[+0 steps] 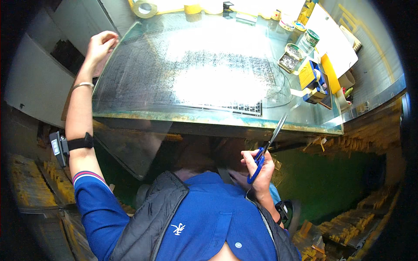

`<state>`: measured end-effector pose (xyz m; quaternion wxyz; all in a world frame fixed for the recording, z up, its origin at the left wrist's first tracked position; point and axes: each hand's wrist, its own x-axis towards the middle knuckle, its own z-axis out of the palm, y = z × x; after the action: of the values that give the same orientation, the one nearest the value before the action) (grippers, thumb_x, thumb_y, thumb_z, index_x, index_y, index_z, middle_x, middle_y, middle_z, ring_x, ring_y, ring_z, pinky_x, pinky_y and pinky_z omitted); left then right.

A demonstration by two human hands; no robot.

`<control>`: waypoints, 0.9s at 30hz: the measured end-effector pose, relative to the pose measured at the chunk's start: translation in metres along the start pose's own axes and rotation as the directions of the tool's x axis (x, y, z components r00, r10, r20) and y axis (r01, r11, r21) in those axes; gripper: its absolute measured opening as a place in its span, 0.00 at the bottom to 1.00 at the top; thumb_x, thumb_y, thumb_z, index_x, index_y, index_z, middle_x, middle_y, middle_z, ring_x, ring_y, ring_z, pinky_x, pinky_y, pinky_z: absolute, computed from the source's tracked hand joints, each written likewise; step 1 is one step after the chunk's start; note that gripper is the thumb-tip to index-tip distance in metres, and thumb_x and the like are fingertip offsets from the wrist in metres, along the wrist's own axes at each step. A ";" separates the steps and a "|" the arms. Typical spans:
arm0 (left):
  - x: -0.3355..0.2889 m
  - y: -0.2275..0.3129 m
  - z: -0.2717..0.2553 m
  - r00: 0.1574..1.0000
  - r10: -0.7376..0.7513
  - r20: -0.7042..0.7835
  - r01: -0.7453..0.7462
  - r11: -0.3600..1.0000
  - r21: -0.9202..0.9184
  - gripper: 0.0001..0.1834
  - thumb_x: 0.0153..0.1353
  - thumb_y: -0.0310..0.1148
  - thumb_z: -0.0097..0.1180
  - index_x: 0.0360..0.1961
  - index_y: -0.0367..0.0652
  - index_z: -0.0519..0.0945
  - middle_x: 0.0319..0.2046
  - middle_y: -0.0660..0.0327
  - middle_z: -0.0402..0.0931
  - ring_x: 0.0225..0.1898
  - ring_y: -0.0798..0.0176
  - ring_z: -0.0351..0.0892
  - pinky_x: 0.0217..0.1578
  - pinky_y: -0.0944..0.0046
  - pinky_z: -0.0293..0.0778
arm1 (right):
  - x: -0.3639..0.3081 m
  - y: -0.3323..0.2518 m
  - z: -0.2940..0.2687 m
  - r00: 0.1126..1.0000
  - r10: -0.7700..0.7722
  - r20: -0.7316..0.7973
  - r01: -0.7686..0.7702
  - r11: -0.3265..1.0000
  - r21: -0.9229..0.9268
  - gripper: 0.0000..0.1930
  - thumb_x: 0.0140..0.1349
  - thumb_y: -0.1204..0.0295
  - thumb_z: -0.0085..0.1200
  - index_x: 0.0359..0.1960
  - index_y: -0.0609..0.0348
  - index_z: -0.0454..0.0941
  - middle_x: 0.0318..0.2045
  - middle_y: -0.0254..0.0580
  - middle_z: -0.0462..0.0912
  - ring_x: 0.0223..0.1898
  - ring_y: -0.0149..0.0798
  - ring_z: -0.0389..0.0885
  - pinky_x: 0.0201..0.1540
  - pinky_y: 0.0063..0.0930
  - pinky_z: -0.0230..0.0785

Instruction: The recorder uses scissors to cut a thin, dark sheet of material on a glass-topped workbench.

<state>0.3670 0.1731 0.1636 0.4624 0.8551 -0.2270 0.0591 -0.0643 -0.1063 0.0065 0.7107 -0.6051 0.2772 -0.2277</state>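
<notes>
My right hand holds a pair of scissors by their blue handles, just off the front edge of the glass table. The blades point up and away, toward the tabletop. At the far left, my left hand is raised beside the table's left edge with its fingers curled in. Whatever those fingers may hold cannot be made out. Under the glass of the lit table or on it lies a dark sheet with a dense printed pattern, partly washed out by glare.
A blue tape dispenser with yellow tape stands at the table's right. Beyond it are a square container of small pieces and a clear jar with a green lid. Tape rolls line the far edge. A thin cable curves near the dispenser.
</notes>
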 end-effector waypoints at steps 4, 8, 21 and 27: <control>0.012 0.034 0.064 0.972 0.231 0.035 -0.233 0.955 0.183 0.05 0.56 0.25 0.51 0.33 0.38 0.78 0.28 0.64 0.77 0.32 0.73 0.76 0.29 0.74 0.69 | 0.007 -0.004 0.002 0.995 -0.090 -0.051 0.094 0.992 0.082 0.08 0.53 0.82 0.54 0.33 0.59 0.68 0.29 0.41 0.78 0.33 0.32 0.78 0.36 0.22 0.70; 0.007 0.063 0.120 0.903 0.372 0.216 -0.420 0.870 0.258 0.06 0.56 0.24 0.49 0.34 0.35 0.77 0.30 0.57 0.78 0.35 0.66 0.78 0.37 0.68 0.72 | 0.021 0.003 -0.003 0.968 -0.236 -0.089 0.239 0.971 0.028 0.11 0.52 0.82 0.56 0.33 0.59 0.68 0.27 0.38 0.76 0.48 0.41 0.74 0.49 0.29 0.65; -0.119 0.126 0.195 0.778 0.569 0.267 -0.570 0.818 -0.082 0.17 0.51 0.30 0.58 0.43 0.39 0.76 0.36 0.54 0.77 0.36 0.59 0.77 0.37 0.66 0.73 | 0.036 -0.016 0.015 0.999 -0.049 0.017 0.048 0.997 0.058 0.06 0.51 0.80 0.57 0.24 0.61 0.70 0.23 0.39 0.79 0.24 0.28 0.78 0.27 0.18 0.71; -0.273 0.108 0.224 0.233 -0.020 0.972 0.653 0.744 -0.141 0.13 0.60 0.34 0.49 0.32 0.32 0.77 0.24 0.58 0.78 0.21 0.69 0.77 0.17 0.73 0.72 | 0.014 -0.013 0.002 0.999 0.039 -0.001 -0.039 0.994 0.106 0.08 0.57 0.69 0.54 0.30 0.61 0.71 0.27 0.41 0.79 0.23 0.28 0.78 0.23 0.16 0.68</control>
<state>0.0521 0.0308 0.0344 0.4582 0.5876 -0.2537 -0.6168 -0.0529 -0.1163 0.0178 0.7458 -0.5605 0.2776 -0.2293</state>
